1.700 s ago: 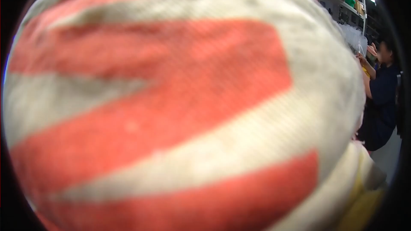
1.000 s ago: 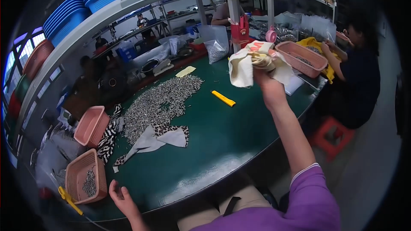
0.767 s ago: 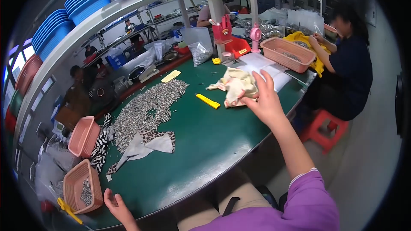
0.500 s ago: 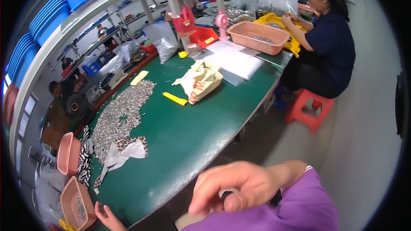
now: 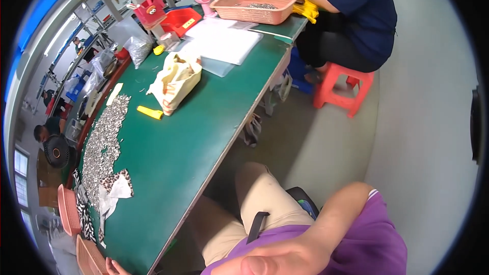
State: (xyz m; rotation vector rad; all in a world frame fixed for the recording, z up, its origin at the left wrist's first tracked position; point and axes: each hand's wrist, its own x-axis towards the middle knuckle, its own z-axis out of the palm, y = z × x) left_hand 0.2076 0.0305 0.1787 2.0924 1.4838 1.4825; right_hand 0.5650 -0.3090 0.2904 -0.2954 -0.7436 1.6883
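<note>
Pink basket just beside the left hand, on its left: whether the fingers touch its wall cannot be told, and its contents do not show. Only part of that hand is in view, too little to tell how wide it is spread. To its right, the right hand is in front of the shirt, off the table, thumb toward the viewer; no thing shows in it, but its fingers are cut off below, so its spread cannot be told either. With both hands so low in view, small, slow moves seem wise, the left keeping clear of the basket's rim so nothing gets knocked. Just beyond the left hand are a second basket and a zebra-print cloth, then a leopard-print cloth at the near end of a heap of small metal pieces. Loose pieces like these would likely scatter, so a forearm is best lifted over the heap rather than dragged. Farther ahead lies a yellow tool, better met at its side, as its ends cannot be made out; past it sits a rumpled cream cloth, with white sheets beyond.
</note>
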